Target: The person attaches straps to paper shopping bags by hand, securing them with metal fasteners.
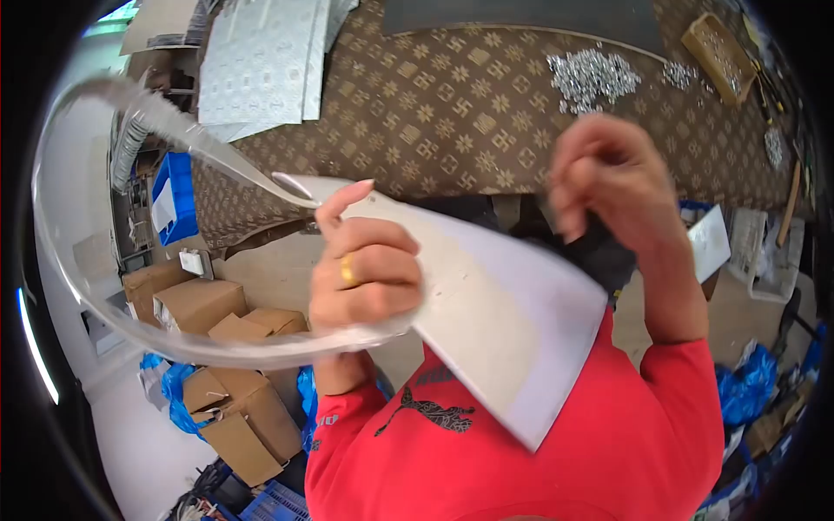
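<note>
My left hand (365, 265), with a gold ring on one finger, grips a flat grey metal sheet (495, 317) by its edge. A long clear film strip (78, 260) curls away from the sheet in a wide loop to the left and back up past its tip. My right hand (612, 178) is raised beside the sheet's upper right edge with fingers pinched together; whether it holds the film's end is hidden. Both arms wear red sleeves.
A table with a brown patterned cover (452, 113) carries a stack of metal sheets (261, 61), a pile of small shiny parts (595, 76) and a wooden box (721, 48). Cardboard boxes (204, 304) and a blue bin (174, 195) stand on the floor.
</note>
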